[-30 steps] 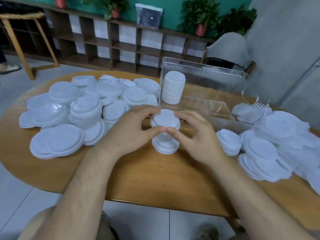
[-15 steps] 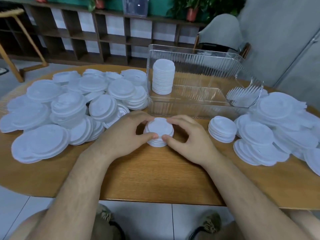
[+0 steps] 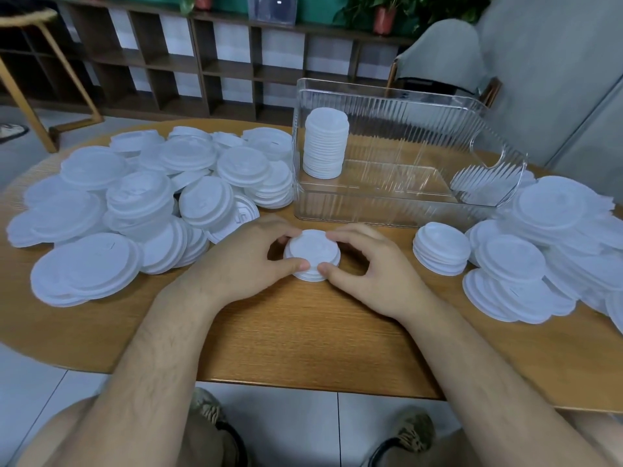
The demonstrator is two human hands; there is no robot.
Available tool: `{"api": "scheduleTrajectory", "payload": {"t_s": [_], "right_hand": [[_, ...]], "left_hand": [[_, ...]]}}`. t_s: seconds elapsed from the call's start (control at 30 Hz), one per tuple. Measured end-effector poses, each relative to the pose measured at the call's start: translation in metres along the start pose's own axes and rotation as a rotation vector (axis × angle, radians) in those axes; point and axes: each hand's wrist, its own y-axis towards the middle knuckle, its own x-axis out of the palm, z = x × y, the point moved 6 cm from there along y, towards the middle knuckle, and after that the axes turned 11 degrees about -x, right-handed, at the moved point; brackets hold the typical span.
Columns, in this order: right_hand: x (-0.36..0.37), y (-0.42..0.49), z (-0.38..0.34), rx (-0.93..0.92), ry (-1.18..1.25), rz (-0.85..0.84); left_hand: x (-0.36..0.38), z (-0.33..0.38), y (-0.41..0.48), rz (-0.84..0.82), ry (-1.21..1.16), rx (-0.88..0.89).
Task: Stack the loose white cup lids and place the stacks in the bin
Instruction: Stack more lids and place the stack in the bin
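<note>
I've got my left hand (image 3: 246, 261) and right hand (image 3: 374, 271) both pinching the short lid stack (image 3: 312, 251) on the table (image 3: 303, 332), just in front of the bin (image 3: 387, 210). Reckon I should squeeze evenly, square the edges, lift level so nothing slides

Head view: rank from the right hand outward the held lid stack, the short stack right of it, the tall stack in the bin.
1. Held lid stack, gripped by the right hand.
2. Short stack, to the right.
3. Tall stack, in the bin, left end.
</note>
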Motion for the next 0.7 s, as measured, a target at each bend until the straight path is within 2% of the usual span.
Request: {"api": "scheduleTrajectory", "payload": {"t_s": [0.13, 0.2, 0.37, 0.5, 0.6, 0.7], "right_hand": [[-0.003, 0.001, -0.005, -0.021, -0.031, 0.000], [-0.007, 0.004, -0.013, -0.071, -0.076, 0.042], [-0.002, 0.034, -0.052, -0.175, -0.089, 0.092], [0.016, 0.072, -0.085, -0.254, -0.106, 0.043], [0.030, 0.103, -0.093, -0.248, -0.174, -0.014], [0.044, 0.130, -0.088, -0.191, -0.270, -0.062]], "left_hand": [[-0.003, 0.004, -0.003, 0.016, -0.005, 0.000], [-0.013, 0.006, -0.006, 0.079, -0.041, 0.015], [-0.067, 0.000, -0.014, 0.408, -0.051, 0.025], [-0.102, -0.023, -0.014, 0.598, 0.079, -0.085], [-0.110, -0.033, -0.007, 0.625, 0.175, -0.145], [-0.107, -0.031, 0.006, 0.608, 0.215, -0.135]]}}
